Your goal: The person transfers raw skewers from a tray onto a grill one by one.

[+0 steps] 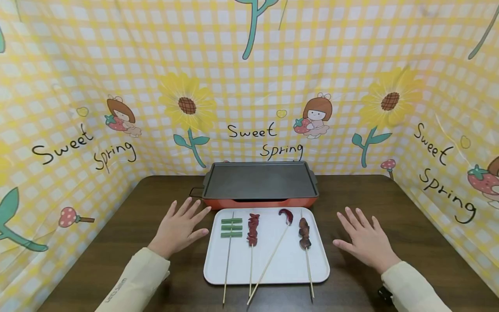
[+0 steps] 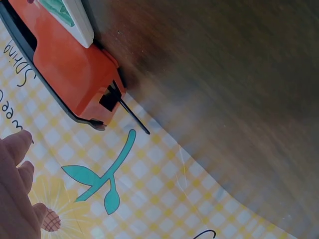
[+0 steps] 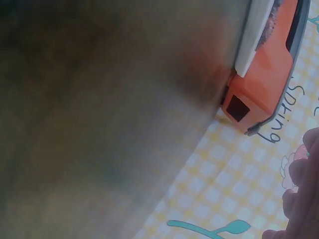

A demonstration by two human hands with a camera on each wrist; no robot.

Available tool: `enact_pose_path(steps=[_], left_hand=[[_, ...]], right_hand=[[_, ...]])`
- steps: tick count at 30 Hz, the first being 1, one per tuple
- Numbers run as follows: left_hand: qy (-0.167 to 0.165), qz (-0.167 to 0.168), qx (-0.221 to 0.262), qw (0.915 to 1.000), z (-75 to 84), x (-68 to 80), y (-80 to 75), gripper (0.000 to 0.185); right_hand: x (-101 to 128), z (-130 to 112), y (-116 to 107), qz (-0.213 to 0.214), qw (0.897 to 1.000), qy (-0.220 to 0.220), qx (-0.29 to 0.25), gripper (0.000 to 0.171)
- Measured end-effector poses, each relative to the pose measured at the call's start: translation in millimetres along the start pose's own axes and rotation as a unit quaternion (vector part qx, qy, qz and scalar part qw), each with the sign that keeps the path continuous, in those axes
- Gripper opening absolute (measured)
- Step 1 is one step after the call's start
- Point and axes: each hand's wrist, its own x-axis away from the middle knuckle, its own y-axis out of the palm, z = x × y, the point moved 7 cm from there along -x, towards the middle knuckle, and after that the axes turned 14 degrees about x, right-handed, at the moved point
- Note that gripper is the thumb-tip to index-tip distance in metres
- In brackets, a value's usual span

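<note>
On a white tray (image 1: 269, 273) lie several skewers, their sticks reaching over the near edge. From left to right they carry green vegetable pieces (image 1: 231, 228), a strip of red meat (image 1: 253, 229), a curled dark red piece (image 1: 287, 216) that looks like a tentacle, and brown meat chunks (image 1: 304, 234). My left hand (image 1: 179, 229) is spread, palm down, left of the tray and holds nothing. To the tray's right, my right hand (image 1: 364, 238) is likewise spread, fingers apart and holding nothing.
Behind the tray stands an electric griddle (image 1: 259, 180) with a flat dark plate and an orange-red base. A wire handle (image 1: 196, 192) sticks out at its left. Checked yellow cloth (image 1: 249, 86) hangs around the dark wooden table (image 1: 171, 281).
</note>
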Motion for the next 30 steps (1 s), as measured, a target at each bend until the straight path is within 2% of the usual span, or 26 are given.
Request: enact_pose_path(steps=[6,11,15,18,20,23,30], left_hand=[[-0.002,0.000,0.003,1.0000,0.9,1.3,-4.1,0.073],[0.002,-0.005,0.020,0.9998,2.3,2.5,-4.3,0.070],[0.002,-0.030,0.044,0.9986,3.1,5.1,0.3,0.063],[-0.002,-0.051,0.055,0.9972,2.8,6.5,3.3,0.061],[-0.002,-0.060,0.060,0.9964,2.5,7.5,3.9,0.061],[-0.007,-0.074,0.064,0.9952,0.3,8.6,5.3,0.062],[-0.026,-0.131,0.085,0.9874,-5.1,12.3,19.9,0.063]], right_hand=[[0,-6,-3,-0.013,1.000,-0.004,-0.017,0.076],[2,-17,-13,-0.015,0.997,0.001,-0.077,0.070],[4,-27,-24,-0.009,0.993,0.004,-0.115,0.072],[5,-35,-26,-0.035,0.989,0.012,-0.143,0.074],[5,-40,-25,-0.062,0.981,0.024,-0.180,0.073],[4,-46,-22,-0.092,0.965,0.036,-0.244,0.066],[14,-62,-16,-0.096,0.925,-0.014,-0.366,0.043]])
